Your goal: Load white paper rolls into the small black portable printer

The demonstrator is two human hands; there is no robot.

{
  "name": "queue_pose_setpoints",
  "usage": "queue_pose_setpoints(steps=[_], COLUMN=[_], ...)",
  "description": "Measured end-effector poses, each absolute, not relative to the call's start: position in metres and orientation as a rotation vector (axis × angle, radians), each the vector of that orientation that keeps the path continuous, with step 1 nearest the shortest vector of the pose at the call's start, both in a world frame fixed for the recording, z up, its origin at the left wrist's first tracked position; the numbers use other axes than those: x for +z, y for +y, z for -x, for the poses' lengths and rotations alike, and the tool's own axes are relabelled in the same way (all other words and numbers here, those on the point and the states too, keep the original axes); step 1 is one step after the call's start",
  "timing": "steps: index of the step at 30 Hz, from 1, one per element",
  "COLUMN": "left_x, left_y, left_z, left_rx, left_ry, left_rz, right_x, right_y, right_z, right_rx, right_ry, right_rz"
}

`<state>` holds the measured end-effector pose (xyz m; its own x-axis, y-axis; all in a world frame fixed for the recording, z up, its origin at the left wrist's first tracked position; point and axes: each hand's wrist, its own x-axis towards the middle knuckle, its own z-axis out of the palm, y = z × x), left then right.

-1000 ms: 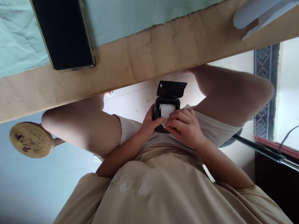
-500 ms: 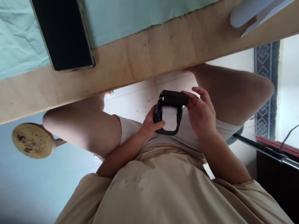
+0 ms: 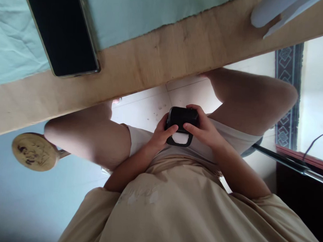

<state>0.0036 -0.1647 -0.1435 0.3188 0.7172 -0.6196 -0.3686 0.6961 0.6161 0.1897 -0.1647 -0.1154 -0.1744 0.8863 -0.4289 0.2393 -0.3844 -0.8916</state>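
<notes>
Over my lap I hold a small black portable printer with a hinged lid. Below the lid's edge part of a white paper roll shows inside the black frame. My left hand grips the printer's left side, its thumb lying on the front near the lid's edge. My right hand is closed around the right side, with the thumb on the lid and the fingers along the far edge. The fingertips beneath the printer are hidden.
A wooden table edge runs across in front of my knees. On it lie a dark phone, a pale green cloth and a curled white sheet. A round wooden disc is at the left; a metal bar at the right.
The printer's lid has swung down towards me and now covers most of the paper roll. My right hand has moved left, from touching the lid's end to gripping the printer.
</notes>
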Motion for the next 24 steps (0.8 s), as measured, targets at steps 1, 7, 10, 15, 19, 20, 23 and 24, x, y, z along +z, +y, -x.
queue_pose_setpoints(steps=[1,7,10,15,19,20,23,24], left_x=[-0.143,-0.141,-0.140,-0.140,-0.141,-0.142,-0.144,-0.145], left_y=[-0.164,-0.162,-0.161,-0.159,-0.159,-0.159,-0.160,-0.160], left_z=[-0.004,-0.010,-0.015,-0.015,-0.012,-0.012,-0.012,-0.012], left_rx=[0.735,0.763,0.817,0.861,0.857,0.851,0.835,0.826], left_ry=[1.016,1.026,1.062,1.090,1.105,1.107,1.103,1.101], left_rz=[-0.391,-0.322,-0.227,-0.242,-0.240,-0.232,-0.201,-0.206], right_x=[-0.116,-0.124,-0.123,-0.105,-0.096,-0.095,-0.092,-0.091], right_y=[-0.165,-0.168,-0.171,-0.170,-0.170,-0.171,-0.172,-0.172], right_z=[-0.189,-0.188,-0.191,-0.197,-0.196,-0.195,-0.193,-0.193], right_rx=[1.591,1.455,1.306,1.137,0.985,0.941,0.762,0.685], right_ry=[-1.318,-1.411,-1.460,-1.636,-1.884,-1.921,-1.922,-1.896], right_rz=[1.568,1.590,1.619,1.564,1.506,1.506,1.576,1.627])
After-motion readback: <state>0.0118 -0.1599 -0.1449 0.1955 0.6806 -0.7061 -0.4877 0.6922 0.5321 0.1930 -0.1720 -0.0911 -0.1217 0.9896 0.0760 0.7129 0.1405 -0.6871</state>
